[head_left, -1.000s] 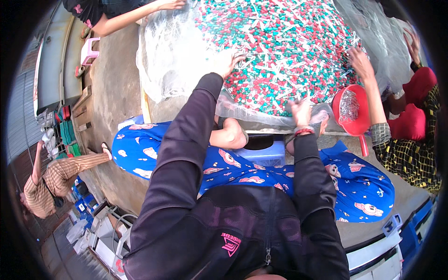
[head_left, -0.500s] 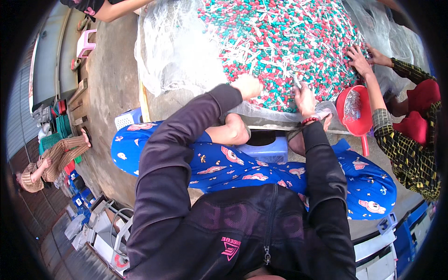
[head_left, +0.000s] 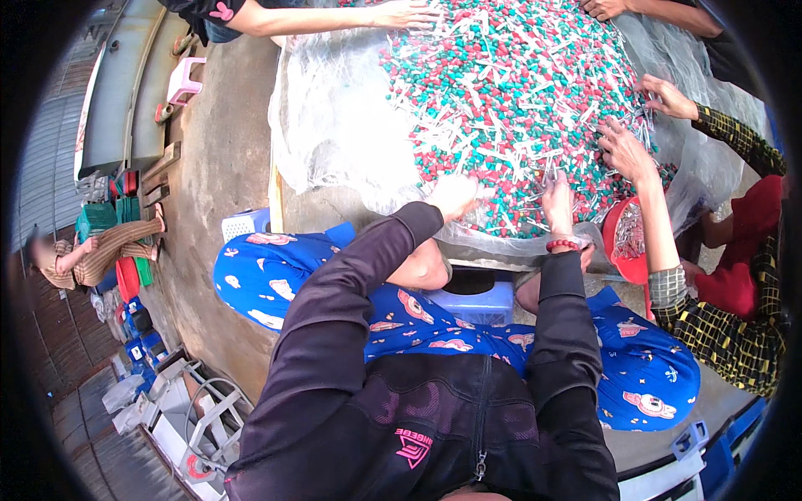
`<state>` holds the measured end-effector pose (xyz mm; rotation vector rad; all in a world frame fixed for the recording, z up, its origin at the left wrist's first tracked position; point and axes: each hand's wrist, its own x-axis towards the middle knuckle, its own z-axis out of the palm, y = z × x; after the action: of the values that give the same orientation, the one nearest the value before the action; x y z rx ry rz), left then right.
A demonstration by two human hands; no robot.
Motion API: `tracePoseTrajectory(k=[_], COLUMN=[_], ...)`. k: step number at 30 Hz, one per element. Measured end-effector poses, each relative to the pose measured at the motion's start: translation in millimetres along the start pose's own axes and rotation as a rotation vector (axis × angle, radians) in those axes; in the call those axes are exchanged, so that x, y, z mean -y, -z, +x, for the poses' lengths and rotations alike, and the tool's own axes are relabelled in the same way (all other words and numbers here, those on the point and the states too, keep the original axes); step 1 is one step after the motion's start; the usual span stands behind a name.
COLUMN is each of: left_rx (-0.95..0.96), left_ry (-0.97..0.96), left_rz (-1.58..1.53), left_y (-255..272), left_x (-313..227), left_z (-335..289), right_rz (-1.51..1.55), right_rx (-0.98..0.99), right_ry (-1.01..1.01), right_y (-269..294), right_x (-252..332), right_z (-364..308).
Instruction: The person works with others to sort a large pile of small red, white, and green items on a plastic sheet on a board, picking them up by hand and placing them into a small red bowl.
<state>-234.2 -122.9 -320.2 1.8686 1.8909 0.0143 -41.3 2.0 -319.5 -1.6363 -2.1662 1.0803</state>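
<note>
A broad pile of small red and green pieces, mixed with white and clear sticks (head_left: 510, 100), covers the table in front of me. My left hand (head_left: 454, 197) is at the pile's near left edge, its fingers closed around something small and whitish that I cannot name. To its right, my right hand (head_left: 559, 205) reaches into the near edge with bent fingers pinched together. A pale sliver shows at those fingertips, too small to make out. A red bead bracelet (head_left: 563, 245) circles my right wrist.
Clear plastic sheeting (head_left: 334, 125) lies under the pile. A red long-handled scoop (head_left: 619, 250) with clear pieces sits right of my right hand. Co-workers' hands (head_left: 626, 154) work at the right and far edges. A blue stool (head_left: 476, 302) stands below the table.
The view has shifted, so the table sits lower and further right. A co-worker's hand at the far left now rests on the pile. The right co-worker's hands have spread apart.
</note>
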Motion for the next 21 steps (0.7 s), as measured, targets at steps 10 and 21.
tracePoseTrajectory(k=[10, 21], left_rx=[-0.116, -0.069], left_ry=[0.504, 0.272], left_rz=[-0.159, -0.821], left_y=[72, 48], left_x=[30, -6], left_z=[60, 74], right_rz=[-0.082, 0.670], right_rx=[0.068, 0.253], right_ry=[-0.053, -0.294], right_y=[-34, 8], right_x=[14, -13], right_z=[-18, 12])
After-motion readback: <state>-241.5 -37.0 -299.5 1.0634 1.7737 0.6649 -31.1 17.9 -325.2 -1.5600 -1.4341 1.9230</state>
